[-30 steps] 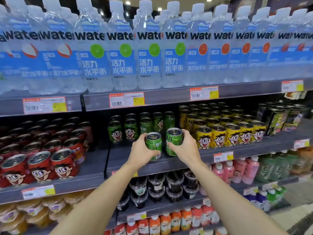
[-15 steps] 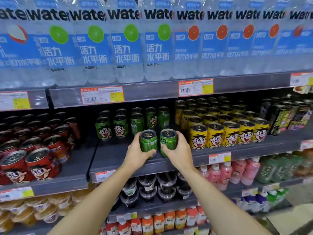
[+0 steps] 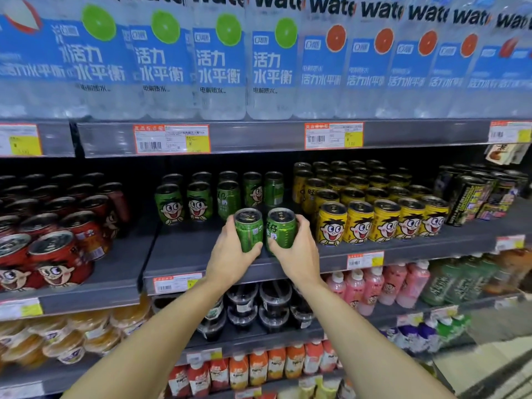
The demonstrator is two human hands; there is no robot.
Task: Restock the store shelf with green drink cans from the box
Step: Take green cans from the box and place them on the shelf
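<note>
**A:** What does the head view show?

**B:** A store shelf seen from the front, with rows of drinks. Green cans stand in rows toward its back edge. Yellow cans fill the right part and red cans the next bay to the left. Water bottles stand on the level above.

**A:** Where are the hands?

**B:** Both arms reach forward and up from the bottom of the view. The left hand is wrapped round the left can, thumb in front and fingers behind. The right hand is clamped on the right can the same way. The two cans are upright, side by side, nearly touching, near the shelf's front edge and just ahead of the green rows. Whether their bases rest on the shelf or hang just above it cannot be told.

**A:** How far along is the restock?

**B:** Partly done, by my reading. About ten green cans already stand at the back. Bare shelf remains between them and the front edge, especially at the front left. This pair is not yet let go. The box is out of view, so how many cans are left cannot be told.
</note>
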